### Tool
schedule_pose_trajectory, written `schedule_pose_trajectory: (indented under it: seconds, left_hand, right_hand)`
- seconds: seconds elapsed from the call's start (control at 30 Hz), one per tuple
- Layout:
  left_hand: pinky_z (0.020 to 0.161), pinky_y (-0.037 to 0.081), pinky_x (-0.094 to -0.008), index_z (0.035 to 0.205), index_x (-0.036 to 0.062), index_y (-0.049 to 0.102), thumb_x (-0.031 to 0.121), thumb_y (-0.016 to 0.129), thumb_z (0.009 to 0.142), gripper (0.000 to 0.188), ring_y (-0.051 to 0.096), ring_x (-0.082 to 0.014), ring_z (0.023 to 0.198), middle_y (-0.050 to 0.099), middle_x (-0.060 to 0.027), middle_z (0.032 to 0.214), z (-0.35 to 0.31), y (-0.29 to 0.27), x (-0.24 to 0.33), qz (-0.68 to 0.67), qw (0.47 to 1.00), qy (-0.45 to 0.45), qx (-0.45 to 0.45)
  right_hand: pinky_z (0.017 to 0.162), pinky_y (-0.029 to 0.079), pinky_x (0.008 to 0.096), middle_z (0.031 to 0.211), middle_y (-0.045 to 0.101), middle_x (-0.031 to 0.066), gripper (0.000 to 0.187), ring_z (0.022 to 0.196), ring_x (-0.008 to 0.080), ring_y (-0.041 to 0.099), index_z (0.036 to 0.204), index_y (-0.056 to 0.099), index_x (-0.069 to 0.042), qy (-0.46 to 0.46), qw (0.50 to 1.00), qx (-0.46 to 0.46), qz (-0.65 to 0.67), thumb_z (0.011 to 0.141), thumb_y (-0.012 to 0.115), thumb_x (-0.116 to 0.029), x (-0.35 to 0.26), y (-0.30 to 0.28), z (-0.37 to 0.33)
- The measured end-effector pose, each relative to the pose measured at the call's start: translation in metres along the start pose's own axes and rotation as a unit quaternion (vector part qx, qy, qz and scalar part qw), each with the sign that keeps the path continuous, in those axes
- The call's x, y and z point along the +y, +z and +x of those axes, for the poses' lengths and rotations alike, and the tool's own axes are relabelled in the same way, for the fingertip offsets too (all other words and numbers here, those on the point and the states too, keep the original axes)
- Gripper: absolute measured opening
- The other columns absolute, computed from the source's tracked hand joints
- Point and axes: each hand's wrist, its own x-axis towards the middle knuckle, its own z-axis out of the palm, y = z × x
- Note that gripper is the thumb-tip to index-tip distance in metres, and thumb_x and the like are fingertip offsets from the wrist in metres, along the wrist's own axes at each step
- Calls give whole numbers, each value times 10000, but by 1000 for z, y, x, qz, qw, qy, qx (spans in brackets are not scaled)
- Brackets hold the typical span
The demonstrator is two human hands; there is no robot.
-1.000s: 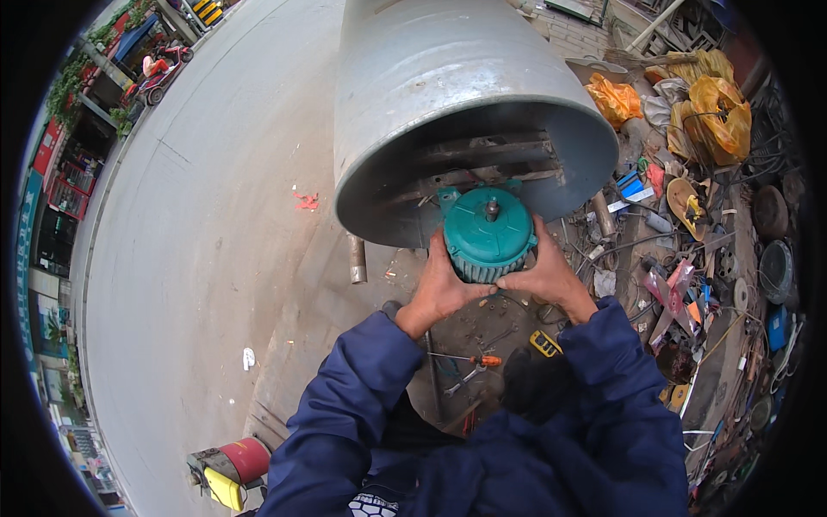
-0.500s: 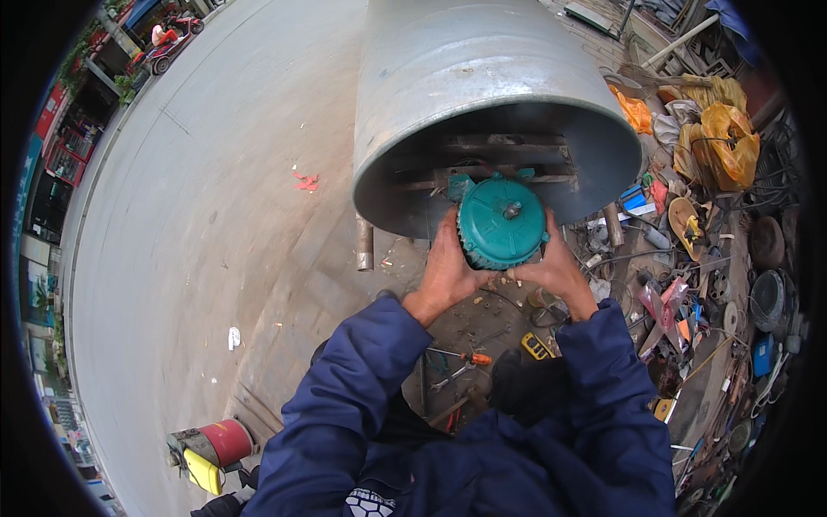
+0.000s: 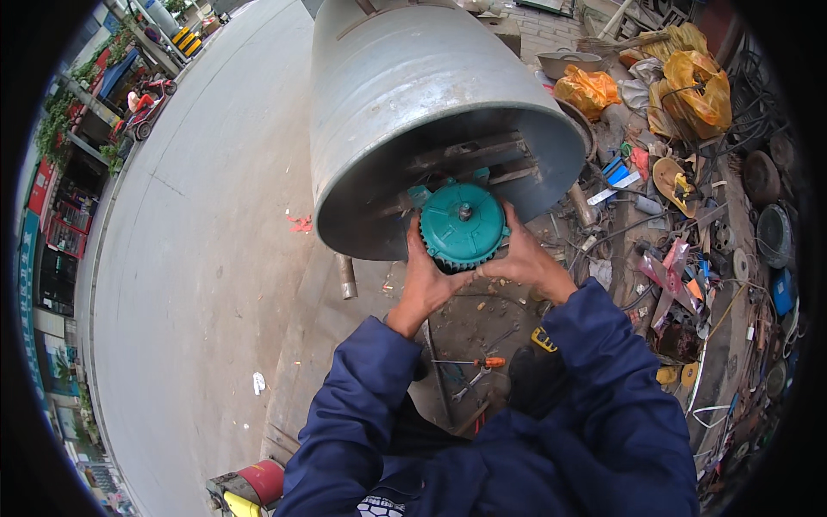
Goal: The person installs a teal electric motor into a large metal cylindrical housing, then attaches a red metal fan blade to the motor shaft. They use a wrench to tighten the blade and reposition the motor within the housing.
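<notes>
Between both hands sits a round green electric motor (image 3: 463, 226), its finned side toward me and a short metal shaft sticking up from its end cover. My left hand (image 3: 428, 274) is wrapped round its left side, and my right hand (image 3: 522, 257) grips the right side; the thumbs come close together at the near edge. The motor is at the mouth of a large grey metal cylinder (image 3: 405, 73), in front of metal bars (image 3: 469, 153) inside it. Whether the motor rests on those bars is hidden.
On the ground before me lie an orange-handled screwdriver (image 3: 489, 362), a wrench (image 3: 470, 384) and a yellow tool (image 3: 544, 339). Scrap parts, cables and yellow bags (image 3: 689, 95) crowd the right side. A red cylindrical machine (image 3: 261, 480) stands lower left, beside the road (image 3: 189, 284).
My view has turned, so the cylinder, motor and hands appear further left. The motor, still in both hands, looks slightly tilted compared with before.
</notes>
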Motion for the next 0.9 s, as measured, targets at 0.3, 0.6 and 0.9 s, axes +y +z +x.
schedule_pose_trajectory:
  seconds: [0.3,0.6,0.9]
  left_hand:
    - [1252,394,-491,1638,-56,237,251,1070,568,1391,429,-478,1496,406,-321,1581,6,-16,21,122,992,42,-7]
    - [1236,410,-498,1612,-54,295,211,1056,541,1341,454,-479,1465,429,-302,1564,6,-22,22,99,995,29,-6]
    - [1201,437,-544,1615,-58,271,237,1031,576,1321,475,-535,1422,438,-336,1572,4,-24,12,102,992,79,15]
  right_hand:
    - [1262,351,430,1615,488,247,1098,1521,355,470,1671,318,14,-37,997,1,-63,790,914,-257,-13,-24,-7]
    - [878,577,444,1063,697,176,353,1026,357,701,1289,705,20,-233,919,-21,-317,944,734,-49,-132,-30,8]
    - [807,563,508,919,683,195,151,933,416,684,920,662,4,-307,802,-82,-506,922,772,-99,-149,-12,46]
